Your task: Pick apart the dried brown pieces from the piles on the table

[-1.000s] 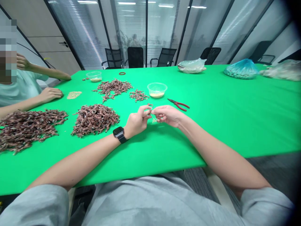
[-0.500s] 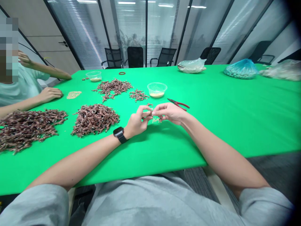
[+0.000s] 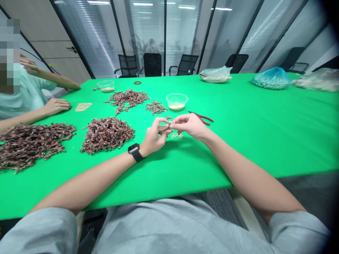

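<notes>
My left hand (image 3: 155, 135), with a black watch on the wrist, and my right hand (image 3: 189, 126) meet fingertip to fingertip above the green table (image 3: 251, 134). Both pinch one small brown piece (image 3: 168, 124) between them. A few pale bits (image 3: 176, 135) lie on the cloth just under my hands. A heap of brown pieces (image 3: 106, 133) lies to the left of my left hand. Red-handled pliers (image 3: 202, 118) rest just beyond my right hand.
A clear bowl (image 3: 177, 101) with pale contents stands behind my hands, with two more brown heaps (image 3: 128, 98) nearby. Another person's hand (image 3: 57, 105) rests at the left by a large brown heap (image 3: 29, 143). Plastic bags (image 3: 271, 78) lie at the far right.
My hands have stayed together and shifted slightly away from me. The pale bits under them are now more exposed. The other person's raised hand moved a little.
</notes>
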{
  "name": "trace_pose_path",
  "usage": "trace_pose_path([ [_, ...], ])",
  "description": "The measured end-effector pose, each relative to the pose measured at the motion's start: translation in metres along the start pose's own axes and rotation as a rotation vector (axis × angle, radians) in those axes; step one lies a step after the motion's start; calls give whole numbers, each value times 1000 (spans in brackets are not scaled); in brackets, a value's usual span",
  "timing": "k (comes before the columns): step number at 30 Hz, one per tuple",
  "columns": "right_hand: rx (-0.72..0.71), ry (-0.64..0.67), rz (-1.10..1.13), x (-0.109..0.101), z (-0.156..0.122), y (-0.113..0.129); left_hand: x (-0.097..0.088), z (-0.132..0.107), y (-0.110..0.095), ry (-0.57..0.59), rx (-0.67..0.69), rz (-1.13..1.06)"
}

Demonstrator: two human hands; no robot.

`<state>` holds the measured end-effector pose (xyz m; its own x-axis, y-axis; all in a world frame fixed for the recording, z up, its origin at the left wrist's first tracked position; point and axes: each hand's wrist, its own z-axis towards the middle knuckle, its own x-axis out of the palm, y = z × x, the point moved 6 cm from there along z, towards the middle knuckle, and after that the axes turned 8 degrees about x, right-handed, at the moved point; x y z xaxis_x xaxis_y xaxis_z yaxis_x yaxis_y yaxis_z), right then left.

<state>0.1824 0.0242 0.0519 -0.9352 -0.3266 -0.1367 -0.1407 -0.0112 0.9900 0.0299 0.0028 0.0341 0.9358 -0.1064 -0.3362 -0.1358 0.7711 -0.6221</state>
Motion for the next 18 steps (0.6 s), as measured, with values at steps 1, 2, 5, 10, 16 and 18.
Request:
trace_pose_path([
  [1, -15, -3, -9, 1, -1, 2, 0, 0, 1, -7, -16, -23],
  [2, -29, -6, -19, 3, -2, 4, 1, -1, 2, -14, -34, -51],
  [5, -62, -29, -58, 5, -3, 9, 2, -2, 7, -36, -79, -131],
  [10, -49, -57, -113, 6, -3, 8, 1, -2, 8, -45, -73, -99],
  [16, -87, -60, -194, 8, -6, 12, -2, 0, 7, -59, -49, 7],
  [18, -145, -88, -266, 8, -7, 16, -3, 0, 7, -58, -44, 20],
])
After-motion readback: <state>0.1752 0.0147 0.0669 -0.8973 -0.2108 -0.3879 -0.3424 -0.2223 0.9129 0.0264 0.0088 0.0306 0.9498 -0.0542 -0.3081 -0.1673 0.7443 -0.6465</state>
